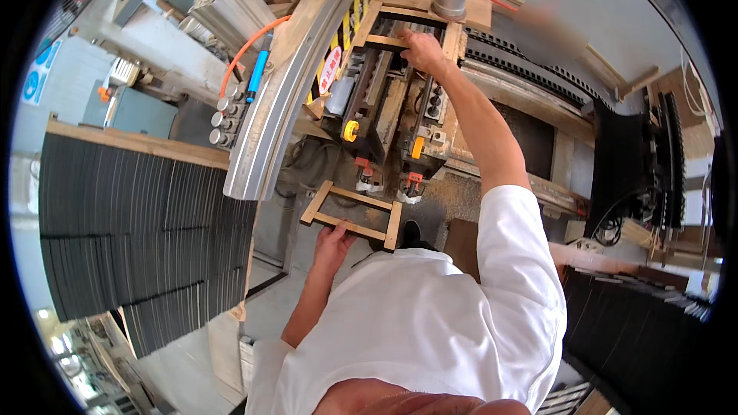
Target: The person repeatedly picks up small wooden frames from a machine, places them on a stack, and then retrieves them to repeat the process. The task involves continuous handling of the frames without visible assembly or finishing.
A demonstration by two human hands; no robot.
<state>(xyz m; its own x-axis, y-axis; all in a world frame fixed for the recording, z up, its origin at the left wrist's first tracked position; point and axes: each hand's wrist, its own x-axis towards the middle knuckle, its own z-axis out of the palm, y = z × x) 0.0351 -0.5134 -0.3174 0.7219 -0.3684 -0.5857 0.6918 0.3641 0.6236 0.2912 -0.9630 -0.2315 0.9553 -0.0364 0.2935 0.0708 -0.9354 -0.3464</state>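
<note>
- Just below the centre of the view, the left hand point(330, 244) grasps the near rail of the lower wooden frame point(361, 229) — a light-coloured rectangle with dark edges.
- At upper centre, the right hand point(424, 54) touches the near rail of the upper wooden frame point(382, 41), which sits at the machine point(393, 111); whether its fingers grip or merely press, I cannot tell.
- Toward the top, a metal cylinder point(450, 2) stands at that frame's far right corner.
- Around the centre, between both frames — yellow knobs point(350, 131).
- Across the left side, dark panels point(146, 215) stand packed together.
</note>
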